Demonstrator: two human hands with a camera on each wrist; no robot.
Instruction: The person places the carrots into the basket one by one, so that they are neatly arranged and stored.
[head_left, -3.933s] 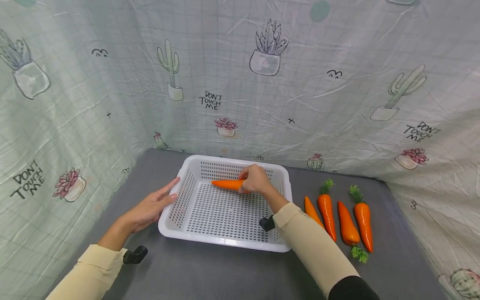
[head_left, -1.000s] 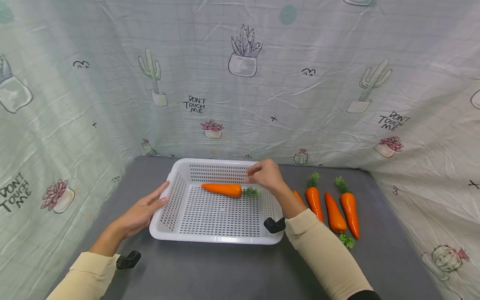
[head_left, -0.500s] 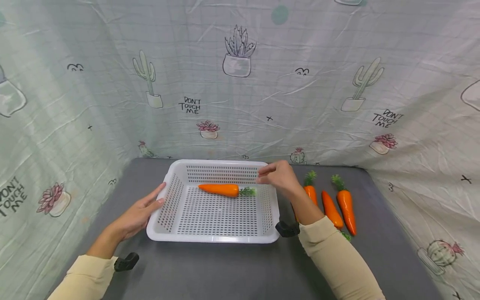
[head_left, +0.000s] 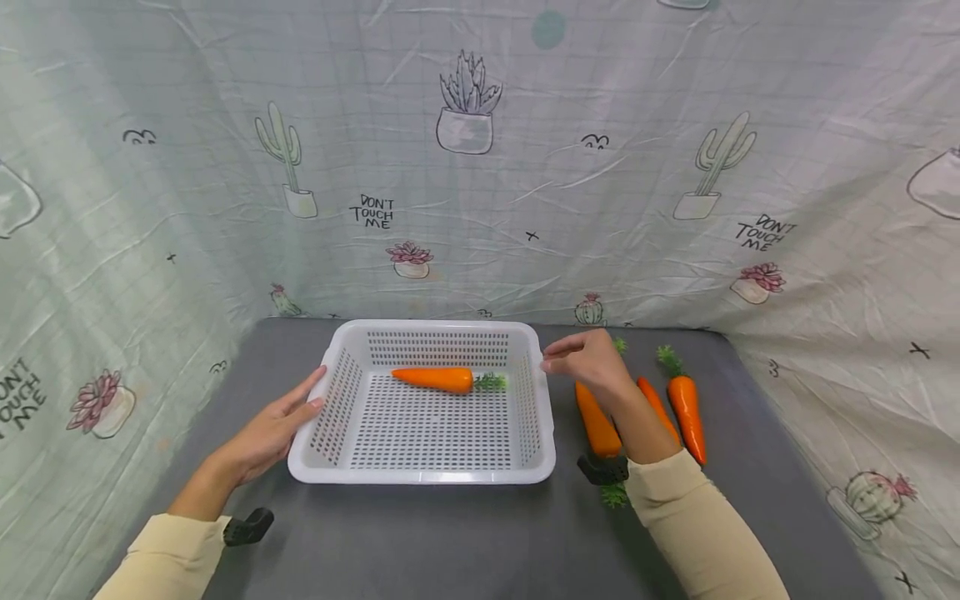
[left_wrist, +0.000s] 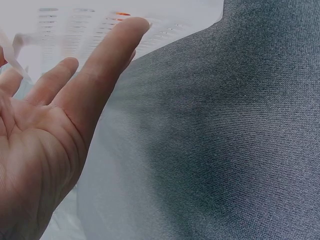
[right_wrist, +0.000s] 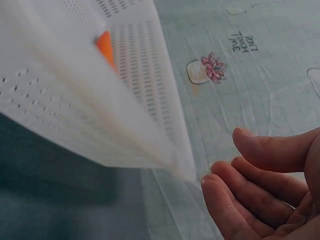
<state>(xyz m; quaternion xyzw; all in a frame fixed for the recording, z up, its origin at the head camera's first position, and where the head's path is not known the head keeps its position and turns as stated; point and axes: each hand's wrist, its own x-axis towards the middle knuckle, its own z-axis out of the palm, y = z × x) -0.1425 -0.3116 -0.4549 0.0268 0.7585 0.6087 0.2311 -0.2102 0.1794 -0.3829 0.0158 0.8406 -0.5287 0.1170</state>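
A white perforated plastic basket (head_left: 420, 477) stands on the grey table with one orange carrot (head_left: 438, 380) lying crosswise near its back wall, tip left and green top right. My left hand (head_left: 262, 429) rests at the basket's left wall, fingers extended along it, thumb near the rim; in the left wrist view those fingers (left_wrist: 95, 75) look straight. Just outside the basket's right rim is my right hand (head_left: 592, 362), holding nothing, its fingers loosely bent; the right wrist view shows a gap between thumb and fingers.
On the table right of the basket lie several more carrots: one (head_left: 597, 425) beside my right wrist, one (head_left: 656, 404) partly behind the forearm, and one (head_left: 687, 408) farthest right. Another shows only its green top (head_left: 619, 344). A cactus-print cloth (head_left: 480, 225) encloses the table.
My right hand has let go of the carrot inside the basket and moved right, out past the rim. The left hand stays at the basket's left side. The view has shifted slightly.
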